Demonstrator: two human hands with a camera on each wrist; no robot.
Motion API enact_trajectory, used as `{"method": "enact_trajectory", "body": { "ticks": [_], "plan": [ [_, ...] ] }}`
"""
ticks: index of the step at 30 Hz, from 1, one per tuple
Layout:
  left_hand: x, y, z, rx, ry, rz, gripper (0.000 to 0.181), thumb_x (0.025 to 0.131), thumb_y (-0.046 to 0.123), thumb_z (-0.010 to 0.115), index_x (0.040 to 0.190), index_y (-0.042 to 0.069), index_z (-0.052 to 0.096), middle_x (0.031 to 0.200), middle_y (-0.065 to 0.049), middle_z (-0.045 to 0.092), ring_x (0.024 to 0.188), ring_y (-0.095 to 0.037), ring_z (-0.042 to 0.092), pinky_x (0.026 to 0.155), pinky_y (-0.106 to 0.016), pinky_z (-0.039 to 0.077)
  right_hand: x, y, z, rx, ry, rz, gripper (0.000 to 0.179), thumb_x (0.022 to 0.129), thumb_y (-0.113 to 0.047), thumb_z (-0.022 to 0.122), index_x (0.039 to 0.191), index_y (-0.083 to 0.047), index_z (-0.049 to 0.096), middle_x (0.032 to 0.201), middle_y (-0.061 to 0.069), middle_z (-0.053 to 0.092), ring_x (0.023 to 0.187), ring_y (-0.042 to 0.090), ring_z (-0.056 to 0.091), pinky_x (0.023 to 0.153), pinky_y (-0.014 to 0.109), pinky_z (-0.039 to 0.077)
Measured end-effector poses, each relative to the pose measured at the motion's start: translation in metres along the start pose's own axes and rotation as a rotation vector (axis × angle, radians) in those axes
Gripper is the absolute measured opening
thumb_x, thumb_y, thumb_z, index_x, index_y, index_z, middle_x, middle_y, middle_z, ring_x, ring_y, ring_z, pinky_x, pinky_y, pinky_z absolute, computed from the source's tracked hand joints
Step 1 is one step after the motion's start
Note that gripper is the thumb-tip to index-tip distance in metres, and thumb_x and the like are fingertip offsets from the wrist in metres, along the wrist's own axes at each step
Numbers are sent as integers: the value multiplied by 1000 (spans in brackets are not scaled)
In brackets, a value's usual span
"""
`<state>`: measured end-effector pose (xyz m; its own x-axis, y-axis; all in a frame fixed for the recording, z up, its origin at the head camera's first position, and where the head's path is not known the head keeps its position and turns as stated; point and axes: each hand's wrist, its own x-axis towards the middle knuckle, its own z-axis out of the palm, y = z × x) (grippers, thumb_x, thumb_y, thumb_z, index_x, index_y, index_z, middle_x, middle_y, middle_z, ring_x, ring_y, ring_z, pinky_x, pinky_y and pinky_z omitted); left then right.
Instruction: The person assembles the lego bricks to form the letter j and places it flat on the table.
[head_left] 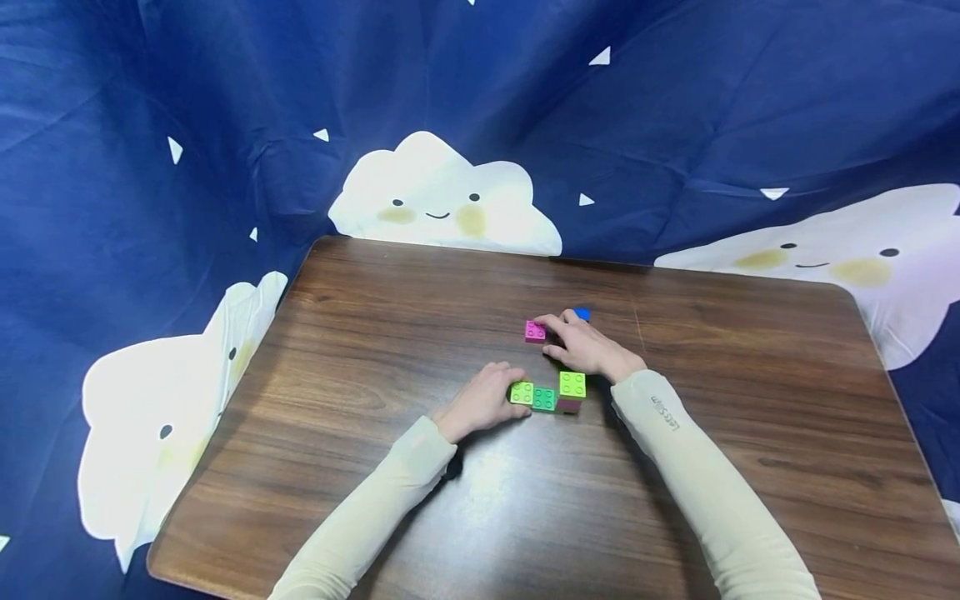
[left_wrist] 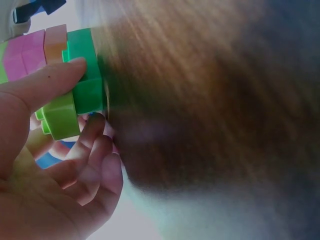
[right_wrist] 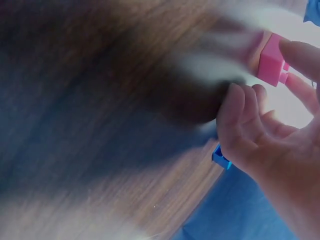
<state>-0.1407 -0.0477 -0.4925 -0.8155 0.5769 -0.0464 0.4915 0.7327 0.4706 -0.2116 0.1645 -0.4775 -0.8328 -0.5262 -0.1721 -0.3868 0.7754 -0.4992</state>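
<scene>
My left hand (head_left: 487, 398) grips a joined pair of toy building bricks, its thumb along one side. The pair is a lime brick (left_wrist: 62, 117) set partly over a longer green brick (left_wrist: 87, 70). Just right of it stands a small stack with a lime brick (head_left: 572, 383) on top and a dark pink brick (head_left: 569, 406) beneath. Farther back, my right hand (head_left: 588, 346) is at a pink brick (right_wrist: 271, 61) on the table, index fingertip at its edge and thumb beside it. The other right fingers curl loosely.
A blue brick (head_left: 582, 314) lies behind my right hand, partly covered by it. All this is on a brown wood-grain table (head_left: 360, 333) with rounded corners. A dark blue curtain (head_left: 637, 150) with white clouds surrounds the table's back and sides.
</scene>
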Motion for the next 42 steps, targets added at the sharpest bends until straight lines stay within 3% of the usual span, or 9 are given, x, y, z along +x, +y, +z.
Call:
{"method": "enact_trajectory", "body": {
  "ticks": [11,22,29,37,42],
  "plan": [
    [2,1,2,5,6,-4,32,77,32,79,102,16,67,96,0,64,92,-19,57,85,-32,46,-1,4,1,27,8,65,40,90,-28,67,119,-9,47,109,14,48,95,27,49,85,43,44],
    [1,3,3,-16,-2,-18,33,78,32,78,104,16,67,96,0,63,92,-19,57,85,-32,46,-2,7,3,8,11,85,38,90,-26,66,116,-3,52,108,13,49,94,25,49,85,42,43],
    [1,3,4,-4,-11,-11,33,78,33,78,105,16,67,95,0,63,91,-17,56,85,-32,46,-7,12,0,50,36,76,36,88,-24,68,112,-2,54,105,12,54,95,24,51,85,42,43],
    [2,3,4,10,-15,-22,39,79,33,78,112,15,68,92,1,62,89,-17,56,84,-32,46,-23,15,-12,145,159,33,32,86,-18,69,111,-4,55,93,10,57,82,21,53,71,32,42],
    [4,2,3,19,-15,-20,41,78,34,78,113,15,68,90,2,63,86,-15,56,79,-30,47,-36,12,-22,207,244,40,38,86,-21,71,117,-5,56,91,9,61,81,21,57,71,30,44]
  ]
}}
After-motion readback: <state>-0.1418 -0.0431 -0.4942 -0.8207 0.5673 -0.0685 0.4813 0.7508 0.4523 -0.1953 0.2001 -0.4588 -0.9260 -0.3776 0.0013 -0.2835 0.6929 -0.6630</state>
